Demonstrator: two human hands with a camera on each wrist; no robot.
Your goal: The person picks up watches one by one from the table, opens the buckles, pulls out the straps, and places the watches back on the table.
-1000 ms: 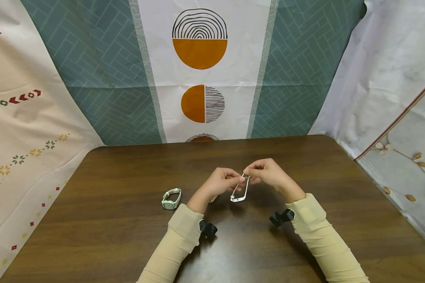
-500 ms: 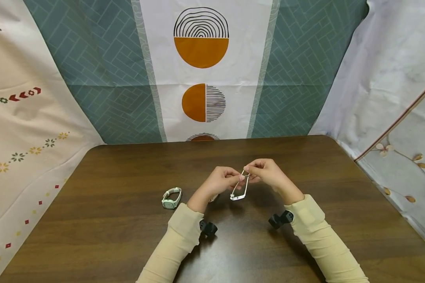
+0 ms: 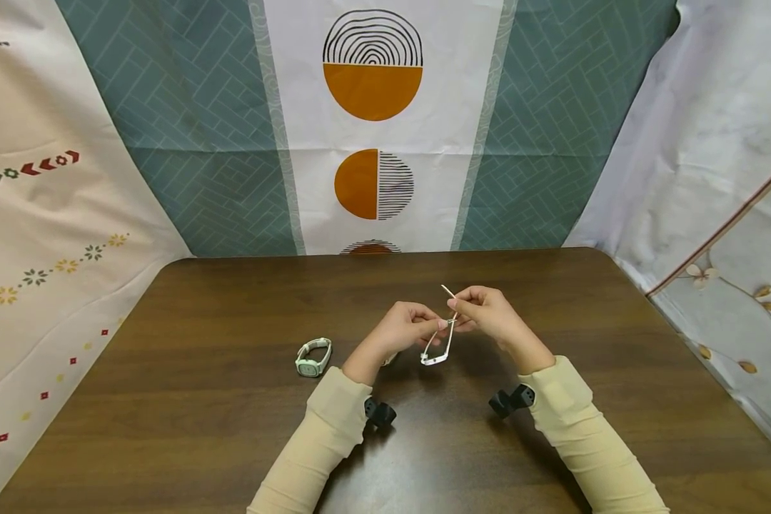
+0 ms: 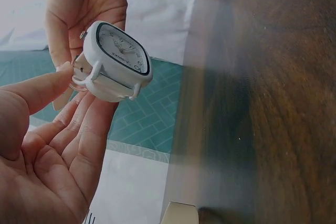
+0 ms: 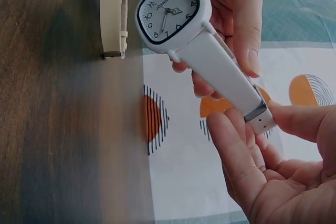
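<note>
A white wristwatch [image 3: 434,360] with a rounded-square dial hangs by its strap between both hands, above the table. My left hand [image 3: 403,330] pinches the strap beside the metal buckle, thumb on top. My right hand [image 3: 490,314] pinches the strap's holed end, which pokes up past its fingers. From the right wrist, the white wristwatch [image 5: 169,11] shows its numbered face, and a metal buckle [image 5: 255,112] sits around the strap close to the right fingertips. How far the strap runs through the buckle is partly hidden by the fingers.
A pale green wristwatch [image 3: 313,358] lies on the brown wooden table [image 3: 231,314] left of the hands. Behind the left wrist, mostly hidden in the head view, stands a cream wristwatch [image 5: 110,19]. Patterned cloths [image 3: 218,200] hang around the table's back and sides.
The strap end now sticks up clearly beyond the right fingers, where before it was hidden in them. The right hand has shifted slightly; the left still grips near the buckle.
</note>
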